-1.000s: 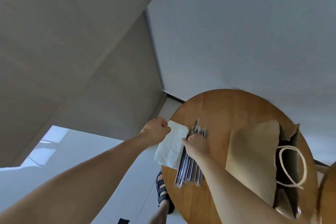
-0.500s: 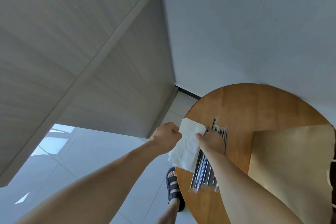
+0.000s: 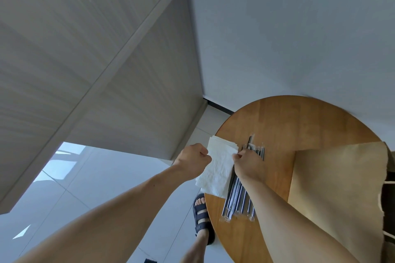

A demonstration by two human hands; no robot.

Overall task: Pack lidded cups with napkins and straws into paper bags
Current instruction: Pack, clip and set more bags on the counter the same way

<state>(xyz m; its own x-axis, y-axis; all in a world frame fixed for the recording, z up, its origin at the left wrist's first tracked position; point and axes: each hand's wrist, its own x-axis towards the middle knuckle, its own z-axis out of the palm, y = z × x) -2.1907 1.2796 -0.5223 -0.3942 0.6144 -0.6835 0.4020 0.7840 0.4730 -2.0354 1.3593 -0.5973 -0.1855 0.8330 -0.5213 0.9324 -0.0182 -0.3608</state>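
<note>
A stack of white napkins (image 3: 218,168) lies at the left edge of the round wooden table (image 3: 288,121), hanging partly over the rim. My left hand (image 3: 192,161) pinches the stack's left edge with curled fingers. My right hand (image 3: 248,164) pinches the right edge of the top napkin. Several wrapped dark straws (image 3: 239,200) lie beside the napkins, partly under my right hand and forearm. A brown paper bag (image 3: 335,194) stands on the right of the table. No cup is in view.
A grey wall meets a pale wood-grain panel behind the table. Below lies a light tiled floor. My foot in a dark sandal (image 3: 202,218) stands by the table's left edge.
The camera has swung left, so the table and bag sit further right in view. Both hands stay on the napkins, with the right thumb and finger now gripping the top napkin's edge.
</note>
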